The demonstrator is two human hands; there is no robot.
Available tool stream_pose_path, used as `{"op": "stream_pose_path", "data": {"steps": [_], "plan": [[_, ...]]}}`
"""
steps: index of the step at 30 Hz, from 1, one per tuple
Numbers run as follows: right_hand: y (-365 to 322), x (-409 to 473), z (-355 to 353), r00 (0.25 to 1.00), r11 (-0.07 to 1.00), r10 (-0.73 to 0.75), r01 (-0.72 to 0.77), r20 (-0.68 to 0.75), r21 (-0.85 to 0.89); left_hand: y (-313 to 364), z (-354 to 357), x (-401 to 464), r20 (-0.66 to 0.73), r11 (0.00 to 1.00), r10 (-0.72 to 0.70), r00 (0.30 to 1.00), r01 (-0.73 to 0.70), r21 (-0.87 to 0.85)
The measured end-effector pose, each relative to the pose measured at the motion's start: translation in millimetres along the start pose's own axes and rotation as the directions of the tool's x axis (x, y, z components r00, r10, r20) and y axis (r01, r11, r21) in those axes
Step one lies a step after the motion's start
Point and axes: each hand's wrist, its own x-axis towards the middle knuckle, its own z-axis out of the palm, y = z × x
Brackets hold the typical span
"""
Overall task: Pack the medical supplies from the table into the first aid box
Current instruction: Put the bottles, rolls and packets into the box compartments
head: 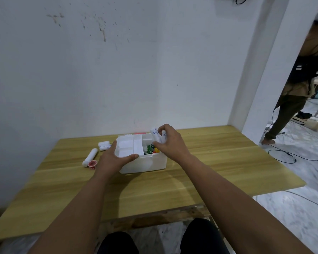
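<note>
A white first aid box point(151, 165) stands open in the middle of the wooden table point(209, 162), with a white divided tray point(129, 146) over its left half. Green and red packets point(151, 148) show in the right half. My left hand point(114, 159) grips the box's left front corner, thumb on the tray's edge. My right hand point(170, 142) holds two white rolls with blue print point(157, 135) upright over the box's right side. On the table to the left lie a white tube point(90, 156), a small red cup point(92, 164) and a white wrapped roll point(104, 145).
A white wall runs right behind the table. A red object point(139, 133) peeks out behind the box. At the far right another person point(297, 88) stands in a doorway, with cables point(283, 156) on the marble floor. My knees are below the table's near edge.
</note>
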Motion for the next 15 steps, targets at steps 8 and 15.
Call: {"op": "stream_pose_path", "data": {"steps": [8, 15], "plan": [[-5.6, -5.6, 5.5, 0.999, 1.0, 0.028, -0.028, -0.047, 0.006, 1.0, -0.3, 0.2, 0.004, 1.0, -0.019, 1.0, 0.019, 0.012], [-5.5, -13.6, 10.1, 0.998, 0.999, 0.045, -0.046, -0.034, -0.015, 2.5, -1.3, -2.4, 0.007, 1.0, -0.019, 1.0, 0.019, 0.007]]}}
